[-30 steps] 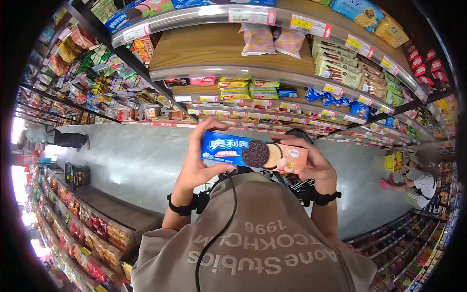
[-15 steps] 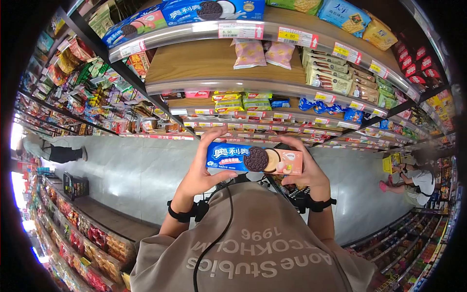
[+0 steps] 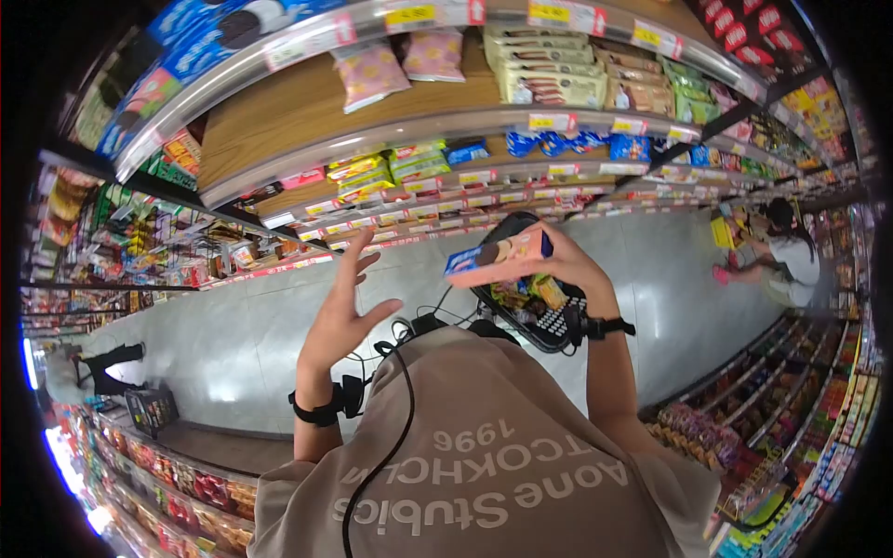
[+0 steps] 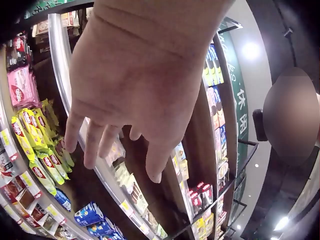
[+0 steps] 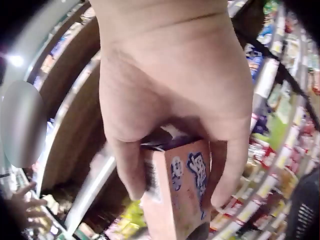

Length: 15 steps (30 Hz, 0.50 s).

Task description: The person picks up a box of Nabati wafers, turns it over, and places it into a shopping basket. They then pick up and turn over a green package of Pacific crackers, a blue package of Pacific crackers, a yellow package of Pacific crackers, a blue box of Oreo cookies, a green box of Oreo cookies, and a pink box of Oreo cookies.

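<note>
In the head view, the right hand [image 3: 577, 265] held the long blue-and-pink cardboard cookie box [image 3: 493, 272] near one end, above or in front of a black plastic basket [image 3: 556, 323] of colourful packets [image 3: 549, 293]. The left hand [image 3: 339, 321] was apart from the box, fingers spread.

In the left wrist view, that hand's grip was wide open and empty, before shelves with yellow wrapped snacks [image 4: 30, 127].

In the right wrist view, the right grip was closed only to the box's width, digits on opposite sides. The step in hand appeared to be one-handed handling; moving the box would likely call for steady side pressure and clearance from the basket.
</note>
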{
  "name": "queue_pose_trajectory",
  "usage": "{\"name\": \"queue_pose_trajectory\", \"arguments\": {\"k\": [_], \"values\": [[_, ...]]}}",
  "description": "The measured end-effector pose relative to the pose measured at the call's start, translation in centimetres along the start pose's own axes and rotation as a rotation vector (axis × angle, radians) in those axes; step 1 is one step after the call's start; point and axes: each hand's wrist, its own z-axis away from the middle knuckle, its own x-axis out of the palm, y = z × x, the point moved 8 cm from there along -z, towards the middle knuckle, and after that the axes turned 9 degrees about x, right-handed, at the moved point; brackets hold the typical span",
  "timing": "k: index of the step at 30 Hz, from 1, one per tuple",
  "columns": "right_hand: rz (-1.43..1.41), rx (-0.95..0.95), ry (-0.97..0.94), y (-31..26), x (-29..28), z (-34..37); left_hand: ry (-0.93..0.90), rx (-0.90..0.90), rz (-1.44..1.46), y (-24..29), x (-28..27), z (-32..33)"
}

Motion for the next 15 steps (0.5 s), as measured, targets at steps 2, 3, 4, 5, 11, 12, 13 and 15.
{"name": "queue_pose_trajectory", "arguments": {"k": [2, 3, 4, 5, 11, 12, 13, 15], "values": [[-0.123, 0.067, 0.092, 10.2, -1.6, -2.1, -0.048, -0.018, 0.038, -0.4, 0.2, -0.2], [-0.078, 0.122, 0.209, 13.5, -2.3, -1.9, -0.063, -0.029, 0.054, -0.4, 0.4, -0.4], [-0.03, 0.176, 0.32, 16.2, -2.8, -1.3, -0.053, -0.021, 0.018, 0.4, 0.6, -0.7], [0.019, 0.228, 0.426, 18.7, -3.3, -0.8, -0.097, -0.032, -0.008, 0.6, 1.1, -0.9], [0.096, 0.797, 0.718, 46.7, -3.0, 2.6, -0.207, -0.131, -0.084, 1.1, 3.7, -1.5], [-0.044, 0.928, 0.716, 47.7, -2.3, 4.4, -0.214, -0.153, -0.097, 1.2, 4.2, -1.6], [-0.186, 1.056, 0.71, 47.3, -1.6, 6.5, -0.22, -0.174, -0.11, 1.4, 4.6, -1.7], [-0.296, 1.231, 0.764, 49.5, -0.9, 8.4, -0.232, -0.205, -0.123, 1.4, 5.6, -1.9]]}}
